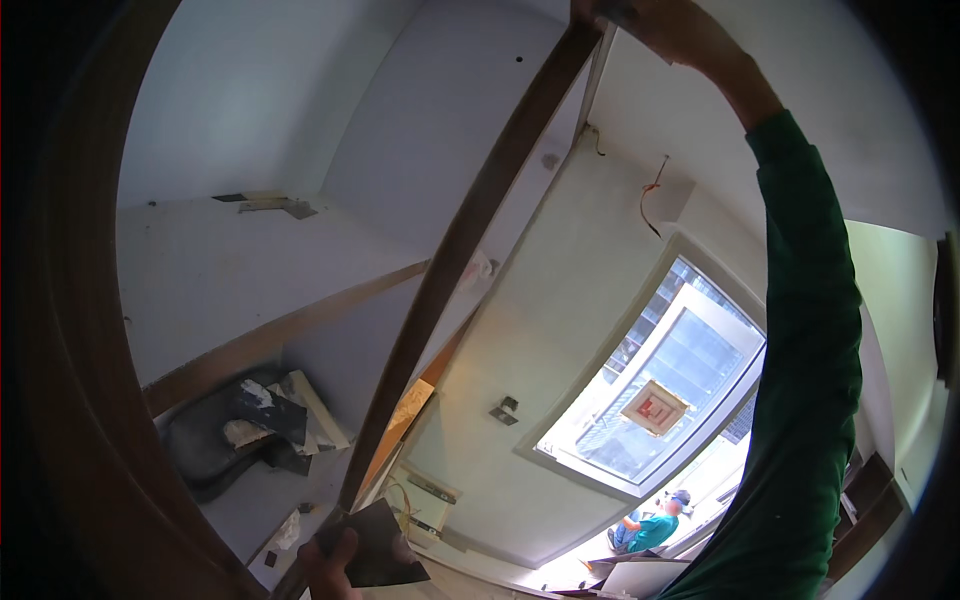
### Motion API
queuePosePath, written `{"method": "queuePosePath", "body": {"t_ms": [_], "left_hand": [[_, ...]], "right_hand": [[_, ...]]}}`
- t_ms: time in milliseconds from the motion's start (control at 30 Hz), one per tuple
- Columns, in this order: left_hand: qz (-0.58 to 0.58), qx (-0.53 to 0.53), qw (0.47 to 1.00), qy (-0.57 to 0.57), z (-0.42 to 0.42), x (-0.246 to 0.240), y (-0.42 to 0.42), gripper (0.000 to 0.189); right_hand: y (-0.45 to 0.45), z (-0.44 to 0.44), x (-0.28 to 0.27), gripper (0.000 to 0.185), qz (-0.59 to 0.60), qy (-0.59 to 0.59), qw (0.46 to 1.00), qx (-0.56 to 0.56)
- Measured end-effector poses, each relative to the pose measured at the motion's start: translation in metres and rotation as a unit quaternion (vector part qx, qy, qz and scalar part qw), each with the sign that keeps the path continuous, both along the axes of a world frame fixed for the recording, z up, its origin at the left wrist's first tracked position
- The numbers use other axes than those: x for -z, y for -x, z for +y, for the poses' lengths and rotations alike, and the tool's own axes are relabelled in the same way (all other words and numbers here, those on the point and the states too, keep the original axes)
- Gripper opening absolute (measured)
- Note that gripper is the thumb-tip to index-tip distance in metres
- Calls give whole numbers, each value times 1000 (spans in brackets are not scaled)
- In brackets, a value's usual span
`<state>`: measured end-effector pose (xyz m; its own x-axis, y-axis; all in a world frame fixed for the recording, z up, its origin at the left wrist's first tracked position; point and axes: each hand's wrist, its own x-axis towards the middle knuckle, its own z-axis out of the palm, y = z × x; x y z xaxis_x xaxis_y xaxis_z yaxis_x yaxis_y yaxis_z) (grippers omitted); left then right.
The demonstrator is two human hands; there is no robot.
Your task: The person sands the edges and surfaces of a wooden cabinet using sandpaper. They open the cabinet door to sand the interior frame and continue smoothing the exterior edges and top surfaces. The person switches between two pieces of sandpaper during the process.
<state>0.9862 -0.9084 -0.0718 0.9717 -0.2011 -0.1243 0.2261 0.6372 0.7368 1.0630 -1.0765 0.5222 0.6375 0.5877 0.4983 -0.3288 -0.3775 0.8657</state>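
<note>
A dark wooden edge strip of an open white cabinet runs diagonally through the picture. High at the top, my right hand, below a green sleeve, is on the strip's upper end; its fingertips are partly cut off, and a small dark thing shows at them. At the bottom, my left hand grips a dark, flat, square-edged piece beside the strip's lower end. Inside the cabinet, scraps of dark and light sheet lie with a black curved object.
More thin offcuts lie on a cabinet shelf with a brown edge. Wires hang from the wall near a window. A person in a teal shirt is low down beyond the window's lower side.
</note>
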Motion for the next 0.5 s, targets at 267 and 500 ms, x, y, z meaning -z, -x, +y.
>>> {"method": "queuePosePath", "body": {"t_ms": [267,500], "left_hand": [[-6,-18,1000,1,3,2,11,41],[-18,-55,994,94,3,18,13,32]], "right_hand": [[-20,-8,-17,32,-2,0,995,104],[-24,-7,-13,29,0,76,981,180]]}}
